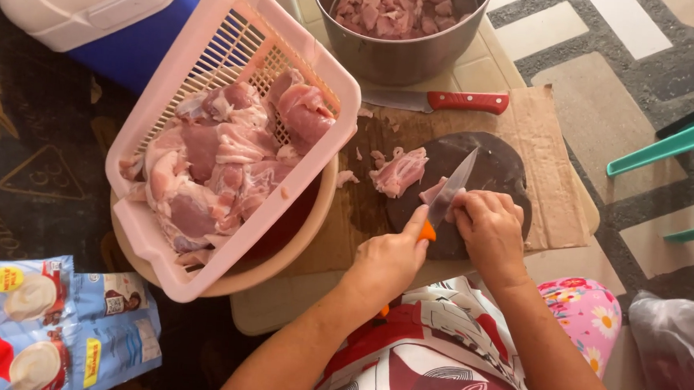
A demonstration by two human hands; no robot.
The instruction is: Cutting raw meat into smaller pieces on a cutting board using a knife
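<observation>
My left hand (387, 259) grips a knife (450, 188) by its orange handle, and the blade slants up across a round dark cutting board (504, 167). My right hand (490, 228) presses a small pink piece of raw meat (433, 192) against the board right beside the blade. A larger chunk of raw meat (399, 171) lies on the board's left edge. The board rests on a sheet of brown cardboard (545, 126).
A pink plastic basket (214, 25) heaped with raw meat sits tilted on a tan bowl (282, 258) at left. A metal pot (400, 53) of cut meat stands behind, a red-handled knife (468, 101) before it. Blue-white cooler, blue packets, teal chair legs around.
</observation>
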